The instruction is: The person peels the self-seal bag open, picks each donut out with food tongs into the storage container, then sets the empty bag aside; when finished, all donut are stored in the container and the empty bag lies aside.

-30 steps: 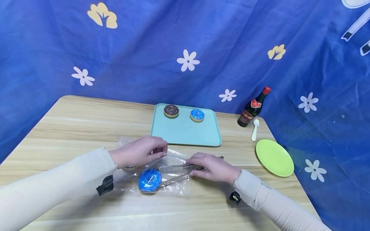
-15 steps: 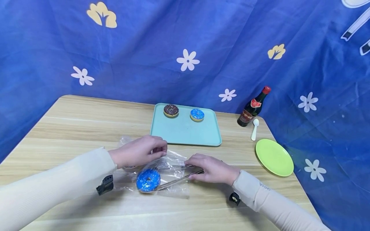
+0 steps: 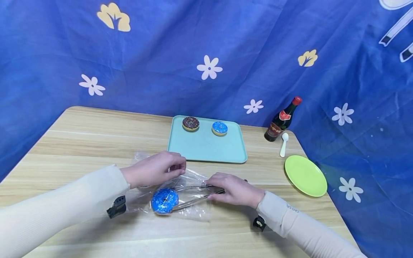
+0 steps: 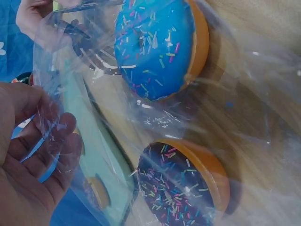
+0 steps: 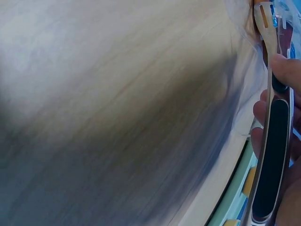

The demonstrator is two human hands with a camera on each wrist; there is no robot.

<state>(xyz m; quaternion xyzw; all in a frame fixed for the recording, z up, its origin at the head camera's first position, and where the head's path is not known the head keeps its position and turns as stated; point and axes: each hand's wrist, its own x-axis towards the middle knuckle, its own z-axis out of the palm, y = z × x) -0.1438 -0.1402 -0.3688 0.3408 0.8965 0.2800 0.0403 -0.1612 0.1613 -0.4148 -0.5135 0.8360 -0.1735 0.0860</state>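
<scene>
My left hand (image 3: 155,170) pinches the open edge of a clear plastic bag (image 3: 196,214) between thumb and fingers. Inside the bag lies a blue-iced doughnut (image 3: 159,207) with sprinkles. A chocolate-iced doughnut (image 4: 174,190) sits beside it in the left wrist view, mostly hidden behind the left hand in the head view. My right hand (image 3: 237,190) grips metal tongs (image 5: 273,160) with dark handle inlays. The two tong arms reach into the bag, spread apart, their ends right at the blue doughnut's right side.
Behind the hands is a mint tray (image 3: 206,150) holding a chocolate doughnut (image 3: 190,124) and a blue doughnut (image 3: 219,128). To the right stand a dark bottle (image 3: 280,123), a white spoon (image 3: 283,145) and a green plate (image 3: 304,175). A blue curtain hangs behind the table.
My right hand has shifted slightly left with the tongs, and their arms now look wider apart than half a second ago. The bagged blue doughnut has slid a little left. The left hand stays put.
</scene>
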